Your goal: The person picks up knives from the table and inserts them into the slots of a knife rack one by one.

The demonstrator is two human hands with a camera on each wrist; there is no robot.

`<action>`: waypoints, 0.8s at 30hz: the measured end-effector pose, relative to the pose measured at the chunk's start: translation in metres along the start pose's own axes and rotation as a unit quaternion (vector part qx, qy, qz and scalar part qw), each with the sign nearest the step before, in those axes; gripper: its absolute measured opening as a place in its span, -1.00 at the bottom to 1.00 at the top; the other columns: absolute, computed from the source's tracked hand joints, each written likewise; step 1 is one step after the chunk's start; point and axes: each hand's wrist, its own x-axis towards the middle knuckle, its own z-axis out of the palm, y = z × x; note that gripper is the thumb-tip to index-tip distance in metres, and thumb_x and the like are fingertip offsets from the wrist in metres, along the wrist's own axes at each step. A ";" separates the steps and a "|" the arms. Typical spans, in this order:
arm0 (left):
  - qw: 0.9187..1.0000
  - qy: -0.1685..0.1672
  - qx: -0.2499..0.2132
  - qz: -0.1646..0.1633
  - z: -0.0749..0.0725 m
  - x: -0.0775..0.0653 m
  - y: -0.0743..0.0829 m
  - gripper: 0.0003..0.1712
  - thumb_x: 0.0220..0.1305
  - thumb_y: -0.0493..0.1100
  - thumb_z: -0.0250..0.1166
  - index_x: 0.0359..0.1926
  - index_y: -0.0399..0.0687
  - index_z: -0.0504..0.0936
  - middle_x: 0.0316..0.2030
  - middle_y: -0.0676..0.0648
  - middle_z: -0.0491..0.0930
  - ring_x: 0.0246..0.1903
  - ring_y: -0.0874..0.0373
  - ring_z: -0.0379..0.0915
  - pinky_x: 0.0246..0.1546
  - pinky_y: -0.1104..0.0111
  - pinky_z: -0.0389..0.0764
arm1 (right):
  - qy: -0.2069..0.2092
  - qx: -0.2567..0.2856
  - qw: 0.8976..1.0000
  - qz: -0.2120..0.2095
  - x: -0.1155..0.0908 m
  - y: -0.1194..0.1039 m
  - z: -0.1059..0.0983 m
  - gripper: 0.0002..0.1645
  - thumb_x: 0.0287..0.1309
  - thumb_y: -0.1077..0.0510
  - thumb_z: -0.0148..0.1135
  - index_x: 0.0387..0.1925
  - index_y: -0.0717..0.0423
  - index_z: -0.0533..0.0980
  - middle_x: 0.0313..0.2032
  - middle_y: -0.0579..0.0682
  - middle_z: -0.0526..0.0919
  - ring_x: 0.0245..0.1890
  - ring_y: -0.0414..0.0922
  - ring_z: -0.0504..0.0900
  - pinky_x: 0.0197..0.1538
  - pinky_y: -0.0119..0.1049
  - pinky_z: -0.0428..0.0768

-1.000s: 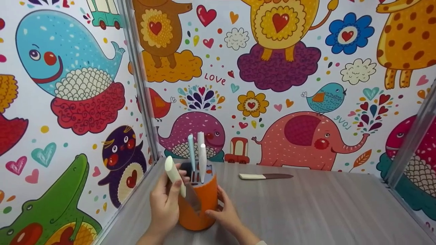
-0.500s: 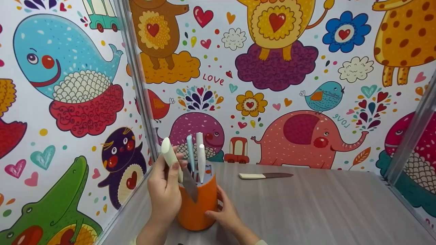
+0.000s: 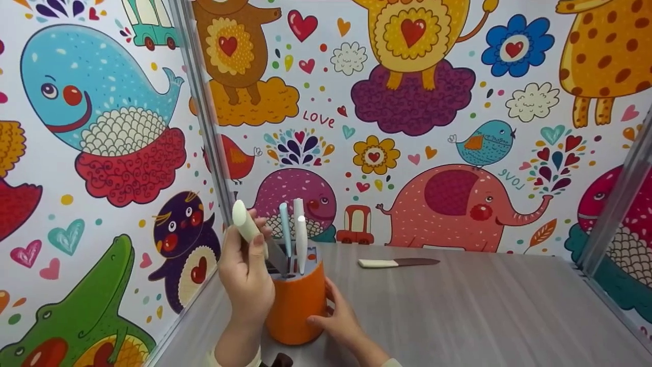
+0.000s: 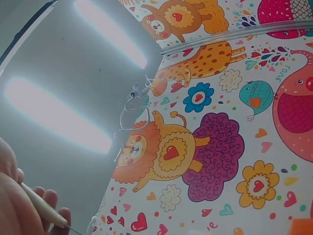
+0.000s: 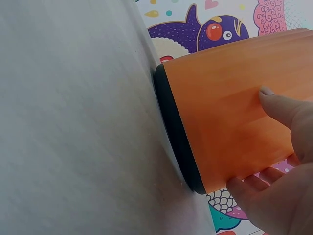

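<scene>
My left hand (image 3: 247, 280) grips a kitchen knife by its cream handle (image 3: 245, 221), held up at a slant. Its blade (image 3: 277, 259) points down and right, the tip right at the slotted top of an orange knife block (image 3: 295, 311). In the left wrist view, the fingers wrap the same knife handle (image 4: 43, 208). My right hand (image 3: 340, 318) holds the block's right side, thumb in front. The right wrist view shows the block's black base (image 5: 178, 132) on the table. Light blue (image 3: 285, 229) and white (image 3: 302, 244) handles stick up from the block.
Another knife (image 3: 379, 263), with a cream handle and brownish blade, lies on the grey table (image 3: 458, 311) at the back right. Patterned panels (image 3: 417, 148) enclose the back and sides. A dark object (image 3: 281, 360) shows at the bottom edge, beside the left sleeve.
My left hand has risen up and left with the knife; its blade has gone from the block's front to the slotted top. My right hand stays on the block. The dark object has come into view.
</scene>
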 end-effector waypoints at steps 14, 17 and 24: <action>0.999 -0.026 0.021 0.015 0.003 -0.005 -0.022 -0.60 0.39 -0.41 0.13 0.23 -0.35 0.46 0.02 -0.15 0.59 0.03 0.16 0.58 0.22 0.46 0.51 | -0.001 -0.008 1.000 -0.019 -0.001 0.001 -0.001 0.21 -0.12 -0.17 0.54 0.51 -0.22 0.08 0.47 0.02 0.25 0.44 0.09 0.29 0.39 0.18 0.32; 0.999 -0.028 0.033 0.027 0.004 -0.005 -0.025 -0.60 0.37 -0.42 0.14 0.21 -0.37 0.47 0.00 -0.27 0.57 0.02 0.17 0.56 0.23 0.45 0.50 | 0.002 -0.011 1.000 -0.022 -0.001 0.002 -0.001 0.20 -0.11 -0.16 0.54 0.51 -0.20 0.09 0.47 0.03 0.26 0.43 0.10 0.29 0.39 0.18 0.33; 0.999 -0.026 0.037 0.024 0.006 -0.005 -0.034 -0.61 0.39 -0.42 0.11 0.22 -0.30 0.49 0.00 -0.24 0.58 0.02 0.12 0.58 0.21 0.46 0.51 | 0.012 -0.012 1.000 -0.005 0.000 0.003 0.001 0.19 -0.15 -0.16 0.56 0.49 -0.27 0.11 0.46 0.00 0.28 0.42 0.08 0.31 0.38 0.17 0.34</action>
